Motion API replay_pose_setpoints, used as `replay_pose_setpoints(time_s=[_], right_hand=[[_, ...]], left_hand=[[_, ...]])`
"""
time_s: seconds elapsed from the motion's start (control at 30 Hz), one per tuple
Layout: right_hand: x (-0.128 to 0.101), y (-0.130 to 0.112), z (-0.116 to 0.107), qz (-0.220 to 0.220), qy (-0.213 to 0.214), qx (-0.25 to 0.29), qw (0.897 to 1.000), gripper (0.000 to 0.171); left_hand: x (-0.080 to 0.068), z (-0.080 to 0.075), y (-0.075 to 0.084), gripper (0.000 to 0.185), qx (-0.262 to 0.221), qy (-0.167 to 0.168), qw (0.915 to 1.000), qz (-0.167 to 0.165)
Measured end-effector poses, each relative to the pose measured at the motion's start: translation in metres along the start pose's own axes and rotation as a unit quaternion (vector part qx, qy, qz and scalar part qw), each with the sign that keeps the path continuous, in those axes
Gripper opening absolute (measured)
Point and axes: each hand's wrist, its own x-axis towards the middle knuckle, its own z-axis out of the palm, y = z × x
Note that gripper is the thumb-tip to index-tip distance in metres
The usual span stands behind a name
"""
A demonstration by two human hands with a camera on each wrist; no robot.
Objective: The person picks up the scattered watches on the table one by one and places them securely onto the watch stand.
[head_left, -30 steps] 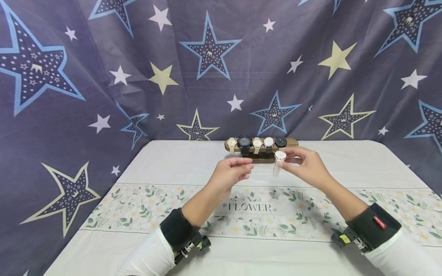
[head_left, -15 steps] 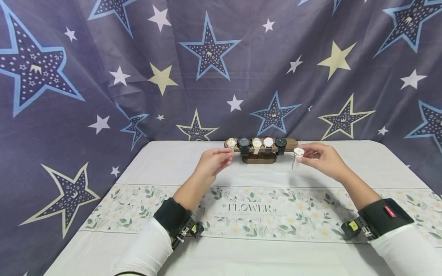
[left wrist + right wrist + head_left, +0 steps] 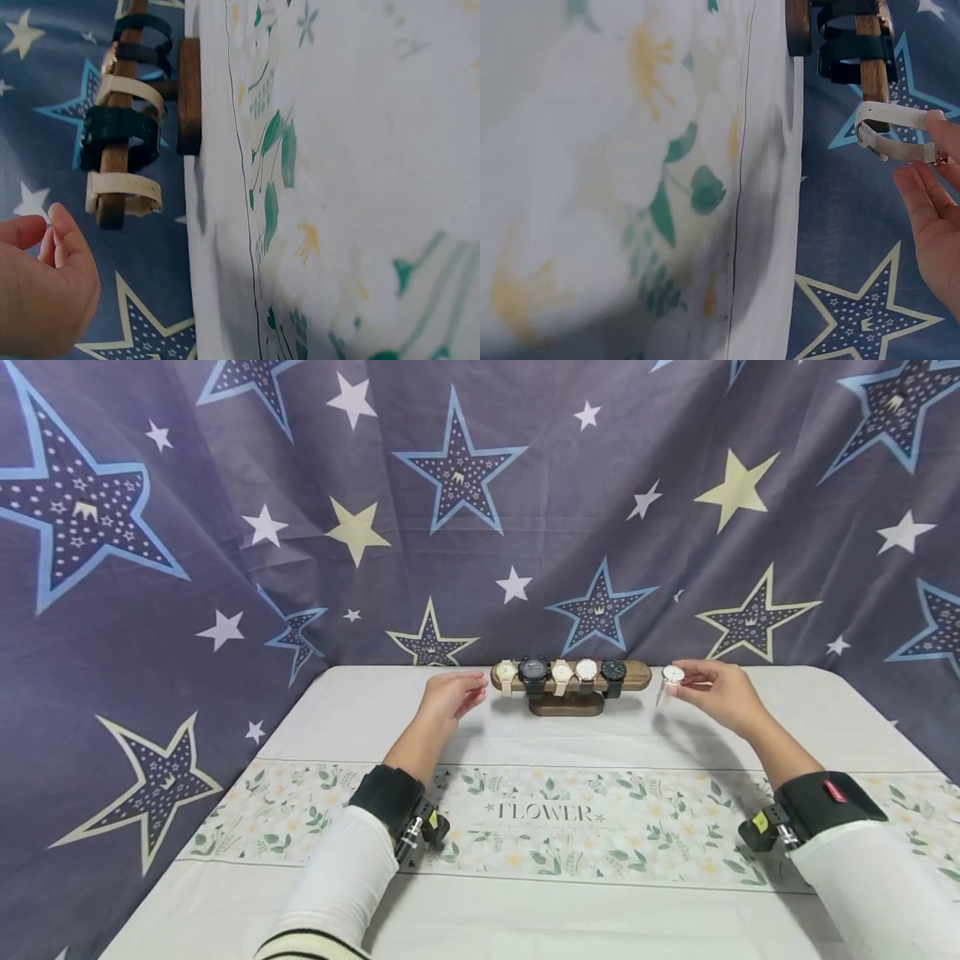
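My right hand [image 3: 723,693] pinches a white-strapped watch [image 3: 672,675] by its case, just off the right end of the wooden watch stand [image 3: 637,676]. Its strap [image 3: 892,112] forms a closed loop that overlaps the bar's end in the right wrist view. Several watches sit in a row on the bar: a cream one [image 3: 506,673] at the left end, a bulky black one [image 3: 534,670], another cream one [image 3: 561,673], a white-faced one [image 3: 586,671] and a black one [image 3: 613,672]. My left hand [image 3: 448,695], fingers loosely bent and holding nothing, hovers beside the stand's left end.
The stand's oval wooden base [image 3: 566,705] rests near the back of the white-covered table [image 3: 375,710]. A floral runner [image 3: 540,835] crosses the table in front. Behind hangs a star-patterned curtain [image 3: 420,560].
My right hand has carried the watch rightward and slightly up, from in front of the stand to beyond its right end. My left hand has moved left, to beside the left end.
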Motion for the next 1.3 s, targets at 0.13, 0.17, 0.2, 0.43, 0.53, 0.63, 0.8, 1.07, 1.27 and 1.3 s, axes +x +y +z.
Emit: replay_pose_setpoints(time_s=[0.13,0.17,0.2,0.43,0.53,0.63,0.8,1.07,1.27,1.3], right_hand=[[0.009,0.004,0.005,0.007,-0.005,-0.011,1.0,0.046],[0.011,0.005,0.006,0.009,-0.008,-0.014,1.0,0.046],[0.014,0.005,0.008,0.013,-0.012,-0.016,1.0,0.046],[0.027,0.004,0.016,0.034,-0.034,-0.026,0.998,0.046],[0.031,0.005,0.02,0.031,-0.04,-0.018,0.999,0.045],[0.034,0.006,0.021,0.029,-0.045,-0.007,0.999,0.045],[0.038,0.007,0.023,0.04,-0.057,0.013,0.997,0.047],[0.041,0.008,0.025,0.051,-0.077,0.028,0.995,0.05],[0.045,0.008,0.024,0.045,-0.093,0.016,0.994,0.05],[0.045,0.007,0.024,0.043,-0.097,0.018,0.994,0.05]], left_hand=[[0.01,0.002,-0.003,0.034,0.005,0.017,0.9998,0.004],[0.012,0.002,-0.004,0.034,0.005,0.023,0.9997,0.006],[0.014,0.003,-0.006,0.034,0.004,0.029,0.9995,0.008],[0.026,0.013,-0.014,0.029,0.015,0.041,0.9985,0.031],[0.028,0.017,-0.014,0.026,0.019,0.042,0.9983,0.035],[0.03,0.019,-0.013,0.024,0.026,0.048,0.9978,0.039],[0.035,0.022,-0.013,0.024,0.051,0.056,0.9961,0.045],[0.039,0.022,-0.017,0.027,0.037,0.066,0.9967,0.028],[0.04,0.021,-0.016,0.028,0.025,0.063,0.9974,0.023],[0.04,0.021,-0.016,0.028,0.026,0.061,0.9975,0.023]])
